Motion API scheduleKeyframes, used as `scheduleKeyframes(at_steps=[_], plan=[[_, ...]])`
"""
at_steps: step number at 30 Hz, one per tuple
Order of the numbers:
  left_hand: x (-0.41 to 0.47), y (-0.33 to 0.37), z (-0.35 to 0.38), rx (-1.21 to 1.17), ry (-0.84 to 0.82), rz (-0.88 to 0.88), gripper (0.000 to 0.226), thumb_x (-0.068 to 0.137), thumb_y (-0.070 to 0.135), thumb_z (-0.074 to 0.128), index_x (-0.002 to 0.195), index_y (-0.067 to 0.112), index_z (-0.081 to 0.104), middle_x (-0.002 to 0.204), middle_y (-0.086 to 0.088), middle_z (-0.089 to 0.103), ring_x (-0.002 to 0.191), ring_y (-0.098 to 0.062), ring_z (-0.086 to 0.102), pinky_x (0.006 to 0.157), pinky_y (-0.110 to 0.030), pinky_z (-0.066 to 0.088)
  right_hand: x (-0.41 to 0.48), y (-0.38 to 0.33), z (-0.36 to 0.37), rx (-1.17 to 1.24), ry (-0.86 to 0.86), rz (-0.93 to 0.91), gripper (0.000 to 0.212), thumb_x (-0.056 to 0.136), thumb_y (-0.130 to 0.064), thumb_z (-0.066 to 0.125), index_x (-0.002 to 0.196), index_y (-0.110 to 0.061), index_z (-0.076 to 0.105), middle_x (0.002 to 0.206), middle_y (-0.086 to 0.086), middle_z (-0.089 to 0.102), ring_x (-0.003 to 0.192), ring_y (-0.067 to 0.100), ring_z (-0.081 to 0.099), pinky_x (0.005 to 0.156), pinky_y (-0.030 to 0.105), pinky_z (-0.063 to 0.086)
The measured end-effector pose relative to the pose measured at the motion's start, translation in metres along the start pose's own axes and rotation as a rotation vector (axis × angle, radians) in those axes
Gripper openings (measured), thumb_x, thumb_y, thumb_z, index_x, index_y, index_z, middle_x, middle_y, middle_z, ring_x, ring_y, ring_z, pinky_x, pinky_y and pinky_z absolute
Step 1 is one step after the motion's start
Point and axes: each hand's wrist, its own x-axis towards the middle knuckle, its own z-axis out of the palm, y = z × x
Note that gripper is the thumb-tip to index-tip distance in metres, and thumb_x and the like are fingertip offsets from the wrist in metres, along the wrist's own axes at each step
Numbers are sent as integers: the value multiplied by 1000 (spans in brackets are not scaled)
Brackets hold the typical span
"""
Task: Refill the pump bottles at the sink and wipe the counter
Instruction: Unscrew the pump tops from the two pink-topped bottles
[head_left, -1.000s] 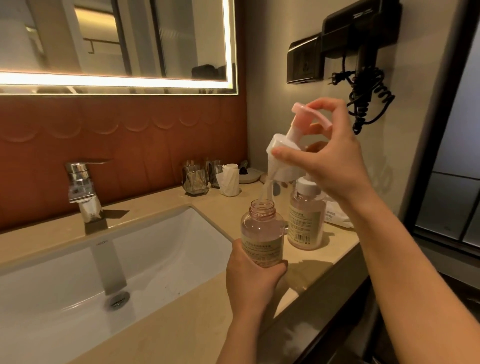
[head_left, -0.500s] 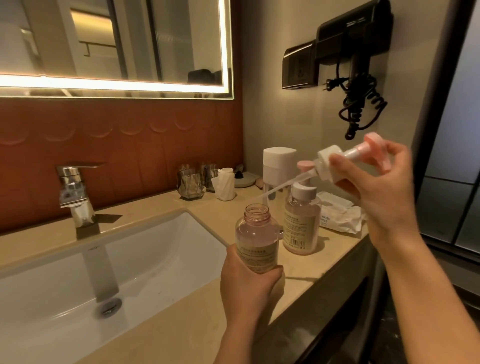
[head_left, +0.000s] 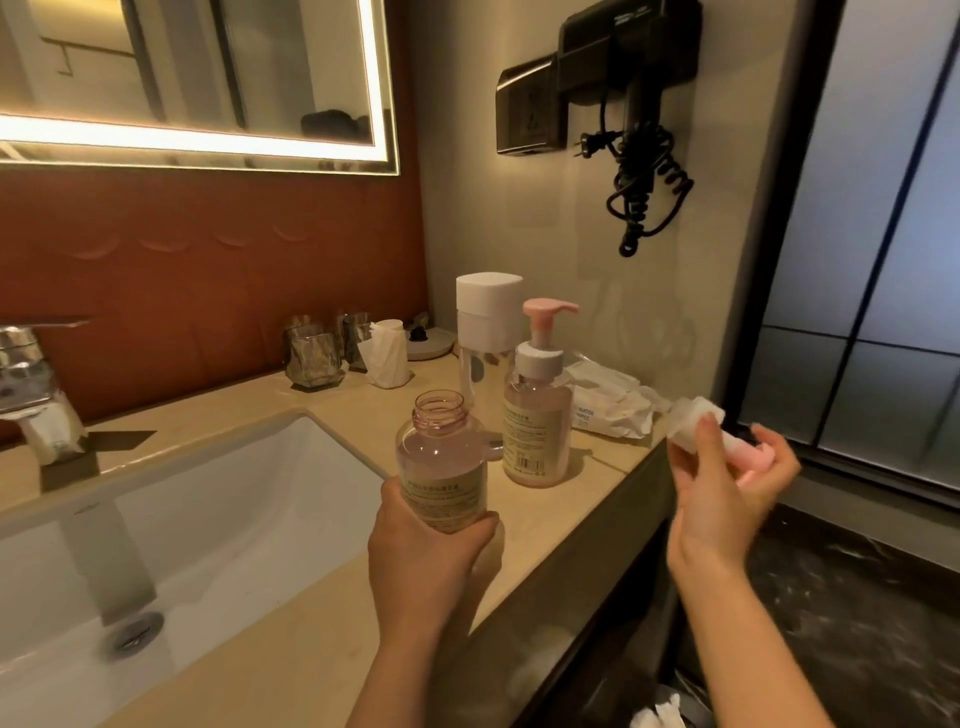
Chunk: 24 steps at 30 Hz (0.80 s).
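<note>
Head view. I read the left hand (head_left: 426, 545) as wrapped round the lower half of the open bottle (head_left: 441, 467), which is upright near the counter's (head_left: 291, 649) front edge, just right of the sink (head_left: 182, 519). Its base is hidden by the fingers, so I cannot tell whether it stands or is lifted. The right hand (head_left: 727, 493) grips the removed pump head (head_left: 696, 418), white collar uppermost and pink nozzle in the palm, out past the right end of the counter. I cannot see its dip tube here.

Handling, as I judge it: the bottle looks like clear, stiff plastic, partly filled with pale pink liquid, so fairly light but able to slosh through the uncapped neck. It should be held by the labelled waist and kept vertical. Soap on the wall would make it slippery. The pump head is light and rigid; the collar is the place to hold it, since the tube may drip. The second pump bottle (head_left: 537, 431), still capped, stands just behind, with a pack of wipes (head_left: 608, 410) to its right.

Change: one second ago the pump head was directly above the open neck; half a second ago it was over the counter's right end, tube pointing back toward the bottles. It has now been carried lower and beyond the counter edge. The left hand's hold on the bottle is unchanged.
</note>
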Motion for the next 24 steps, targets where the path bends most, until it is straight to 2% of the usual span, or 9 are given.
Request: scheduleKeyframes(at_steps=[5, 8, 10, 12, 16, 21, 24], plan=[[0, 0, 0, 0, -3, 10, 67, 56, 36, 86, 104, 29, 39, 83, 23, 44, 78, -5, 48, 67, -23, 40, 1, 30, -3, -275, -68, -20, 42, 88, -16, 63, 116, -25, 34, 120, 4, 43, 93, 8, 55, 85, 28, 51], [-1, 2, -1, -9, -3, -1, 67, 56, 35, 86, 103, 30, 39, 83, 23, 45, 75, -1, 48, 64, -20, 39, 4, 38, 5, -479, -135, -70, 40, 85, -15, 67, 111, -20, 37, 108, 0, 49, 85, 5, 54, 63, 7, 44], [-1, 3, -2, -17, -6, -5, 65, 56, 33, 87, 102, 29, 40, 82, 22, 47, 73, 3, 48, 58, -16, 37, 7, 43, 12, -619, -198, -73, 41, 81, -19, 72, 107, -20, 40, 104, -2, 51, 87, 10, 53, 57, 5, 38], [-2, 3, -2, -15, -10, -4, 64, 56, 33, 87, 101, 29, 41, 82, 21, 48, 73, 4, 47, 58, -14, 36, 15, 48, 18, -748, -267, -94, 41, 78, -23, 76, 103, -19, 43, 101, -1, 53, 90, 14, 53, 60, 11, 38], [-2, 3, -2, -10, -6, -13, 66, 56, 35, 87, 103, 29, 41, 84, 19, 49, 75, -1, 50, 58, -13, 37, 33, 55, 28, -884, -346, -111, 40, 73, -26, 78, 96, -7, 51, 87, -2, 56, 83, 19, 55, 67, 27, 45], [0, 2, -1, 1, -5, -10, 67, 57, 35, 86, 104, 28, 40, 84, 19, 47, 74, 0, 47, 58, -12, 35, 47, 68, 37, -972, -396, -62, 26, 79, -21, 71, 89, -8, 51, 92, 7, 64, 86, 24, 60, 70, 33, 49], [1, 2, 0, 5, -4, -1, 66, 57, 35, 86, 103, 29, 39, 83, 23, 45, 73, 6, 45, 57, -12, 35, 50, 71, 43, -1049, -420, -90, 18, 82, -20, 68, 88, -13, 52, 90, 5, 63, 84, 24, 60, 70, 34, 51]])
